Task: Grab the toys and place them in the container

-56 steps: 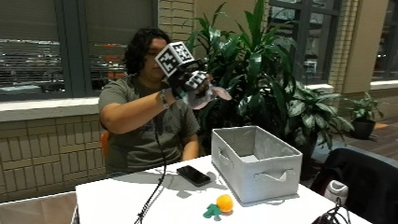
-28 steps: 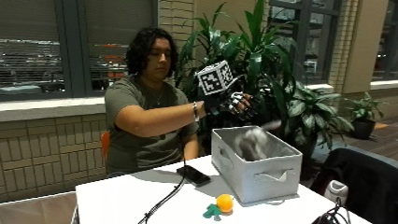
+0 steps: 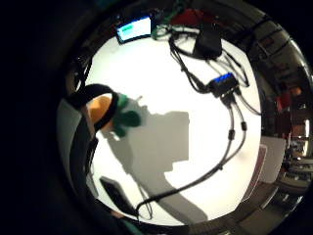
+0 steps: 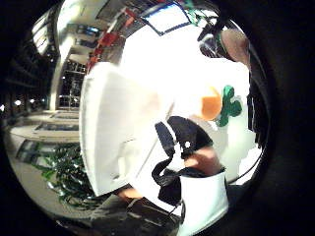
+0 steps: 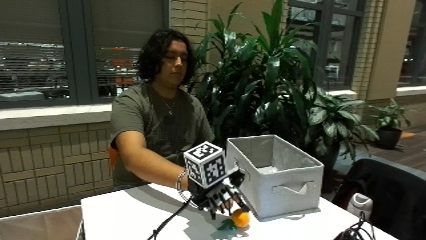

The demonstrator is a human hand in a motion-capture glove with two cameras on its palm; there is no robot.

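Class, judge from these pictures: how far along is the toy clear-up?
Done: something pale already lies in the container. In hand: nothing gripped yet; the hand hovers with spread fingers just above the orange toy on the table. Left: grasp that toy and drop it into the container.

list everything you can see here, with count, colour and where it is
toy: 1, orange and green, on the table beside the container's front corner
container: 1, grey fabric bin with a handle slot, on the table
table: 1, white
phone: 1, black, flat on the table
cables and adapter: several, black, across the table
plants: large green one behind the container, smaller ones by the window
gloved right hand: 1, black, fingers spread just above the toy
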